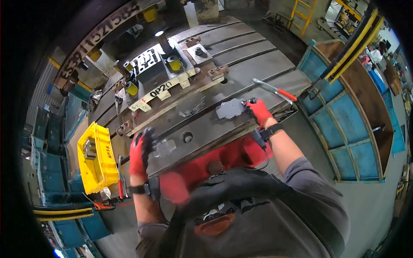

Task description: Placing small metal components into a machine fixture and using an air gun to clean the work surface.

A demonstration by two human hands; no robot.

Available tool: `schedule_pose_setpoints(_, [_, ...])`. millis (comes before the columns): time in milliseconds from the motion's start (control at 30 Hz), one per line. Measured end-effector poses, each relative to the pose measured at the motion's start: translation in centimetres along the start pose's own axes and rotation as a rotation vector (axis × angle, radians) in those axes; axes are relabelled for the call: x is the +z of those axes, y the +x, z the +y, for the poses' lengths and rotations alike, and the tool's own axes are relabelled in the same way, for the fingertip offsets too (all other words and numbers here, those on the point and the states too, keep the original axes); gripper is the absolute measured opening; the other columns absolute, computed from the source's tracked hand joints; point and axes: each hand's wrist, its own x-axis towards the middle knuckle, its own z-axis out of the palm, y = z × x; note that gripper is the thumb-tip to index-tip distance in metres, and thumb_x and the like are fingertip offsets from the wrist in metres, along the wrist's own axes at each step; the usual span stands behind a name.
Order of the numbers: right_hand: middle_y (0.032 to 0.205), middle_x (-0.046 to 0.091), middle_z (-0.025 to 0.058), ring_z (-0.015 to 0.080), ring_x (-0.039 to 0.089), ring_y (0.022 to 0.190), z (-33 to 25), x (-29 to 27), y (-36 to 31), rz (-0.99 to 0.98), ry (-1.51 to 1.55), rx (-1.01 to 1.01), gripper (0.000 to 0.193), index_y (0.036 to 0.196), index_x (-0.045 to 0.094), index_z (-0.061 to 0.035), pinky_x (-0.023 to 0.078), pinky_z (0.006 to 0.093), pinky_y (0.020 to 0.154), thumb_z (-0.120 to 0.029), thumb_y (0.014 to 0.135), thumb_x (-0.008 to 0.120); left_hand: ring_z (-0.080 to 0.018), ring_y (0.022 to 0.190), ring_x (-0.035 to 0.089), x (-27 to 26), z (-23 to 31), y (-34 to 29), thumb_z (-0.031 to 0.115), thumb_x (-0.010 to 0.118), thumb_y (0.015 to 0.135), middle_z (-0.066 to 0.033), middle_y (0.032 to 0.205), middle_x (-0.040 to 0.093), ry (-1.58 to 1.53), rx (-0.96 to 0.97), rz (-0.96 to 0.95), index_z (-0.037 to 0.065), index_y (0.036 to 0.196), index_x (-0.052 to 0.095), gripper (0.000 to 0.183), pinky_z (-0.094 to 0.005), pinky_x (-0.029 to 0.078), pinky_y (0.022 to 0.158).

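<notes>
Flat grey stamped part (230,108) sits pinched at its edge in my right hand (259,111); my left hand (140,154) grips what looks like another blank (164,147) beside it. Keep both flat on the press bed (241,69), fingertips off the edges.

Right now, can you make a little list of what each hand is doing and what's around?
Left hand: red glove, on a small shiny metal piece
Right hand: red glove, gripping a flat grey metal part
Surface: grey slotted steel bed
Nearby: red-handled wrench, yellow crate, blue rack
</notes>
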Motion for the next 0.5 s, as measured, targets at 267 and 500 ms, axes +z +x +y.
schedule_pose_setpoints(267, [0.076, 0.057, -0.0021, 0.0076, 0.053, 0.068, -2.5, -1.4, -1.2, -0.141, 0.156, -0.175, 0.013, 0.092, 0.062, -0.005, 0.046, 0.0232, 0.062, -0.016, 0.088, 0.056, -0.0195, 0.105, 0.052, -12.6, -9.6, -12.0, 0.032, 0.039, 0.095, -0.0095, 0.12, 0.055, -0.294, 0.035, 0.42, 0.006, 0.123, 0.048, 0.04, -0.0302, 0.041, 0.089])
schedule_pose_setpoints(500, [0.079, 0.059, 0.0009, 0.0109, 0.057, 0.069, -7.8, 2.4, -0.6, -0.347, 0.795, 0.118, 0.012, 0.098, 0.058, -0.008, 0.05, 0.026, 0.064, -0.015, 0.088, 0.057, -0.0178, 0.069, 0.054, -19.2, -20.8, -19.2, 0.042, 0.042, 0.092, -0.0025, 0.076, 0.059, -0.567, -0.131, 0.6, 0.006, 0.091, 0.06, 0.04, -0.0305, 0.044, 0.063])
